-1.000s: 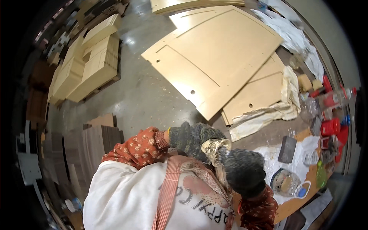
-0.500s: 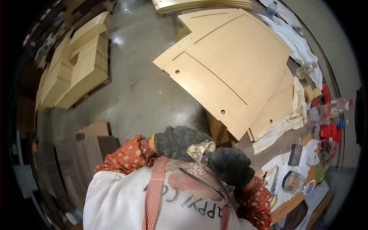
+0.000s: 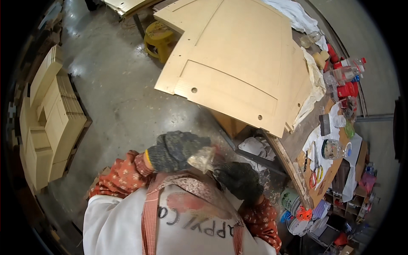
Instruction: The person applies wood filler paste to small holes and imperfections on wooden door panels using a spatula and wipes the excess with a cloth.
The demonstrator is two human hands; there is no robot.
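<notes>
Both my hands wear dark, dusty knit gloves and meet in front of my chest. My left hand [image 3: 176,151] is closed, its fingers curled over toward the right; what lies inside them is hidden. A pale, crusted putty knife [image 3: 201,159], its flat blade smeared, shows between the hands. My right hand [image 3: 239,180] is closed around its narrow end, lower and to the right. Beyond them, a light wooden panel [image 3: 238,63] with grooves and round holes lies on a workbench, its near edge apart from my gloves.
Stacked pale boards [image 3: 59,119] stand on the left. A yellow stool [image 3: 159,40] is beneath the bench's far side. Scissors [image 3: 315,176], a clear jar [image 3: 332,149] and bottles [image 3: 346,74] crowd the right end. Buckets [image 3: 291,199] sit below; a metal bench leg [image 3: 259,159] slants near my right hand.
My view has swung right, bringing the stool and the buckets into sight. My hands stay together at my chest, with the pale putty knife still between them.
</notes>
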